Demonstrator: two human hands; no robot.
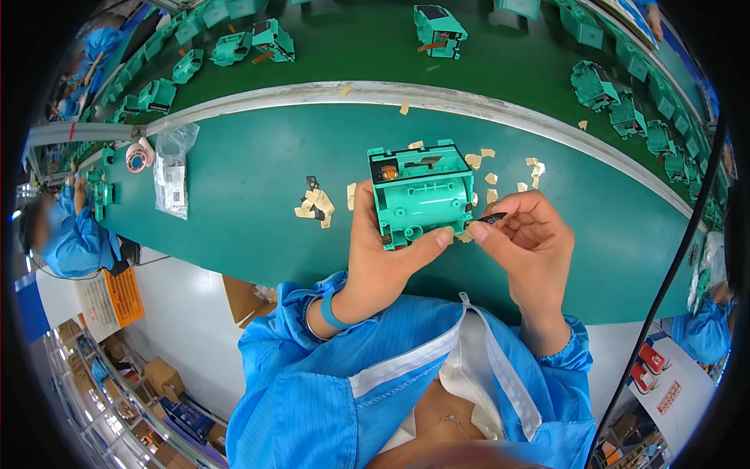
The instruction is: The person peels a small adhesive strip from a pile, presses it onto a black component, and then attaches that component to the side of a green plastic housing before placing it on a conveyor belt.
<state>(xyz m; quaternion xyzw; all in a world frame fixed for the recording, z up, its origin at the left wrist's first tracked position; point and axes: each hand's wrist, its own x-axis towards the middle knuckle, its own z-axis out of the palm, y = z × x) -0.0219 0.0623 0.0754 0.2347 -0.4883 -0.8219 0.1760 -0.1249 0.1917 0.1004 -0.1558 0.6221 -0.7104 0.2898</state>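
My left hand (383, 262) grips a teal plastic housing (426, 202) from its left side and lower edge, the thumb lying along the front. The housing has an open upper bay with a copper-coloured coil part and a dark strip inside, above a smooth curved section. At its lower right corner, my right hand (531, 242) pinches a small thin black piece (492, 219) between thumb and fingers. The right fingertips are close to the housing's corner; whether they touch it I cannot tell. Beige tape scraps (491, 180) lie to the right of the housing.
More tape scraps and small black pieces (316, 205) lie on the green table (266, 164) to the left. A clear plastic bag (173, 168) and a tape roll (139, 156) are farther left. Beyond a metal rail (437, 95), several teal housings stand on a green belt. Co-workers sit at both sides.
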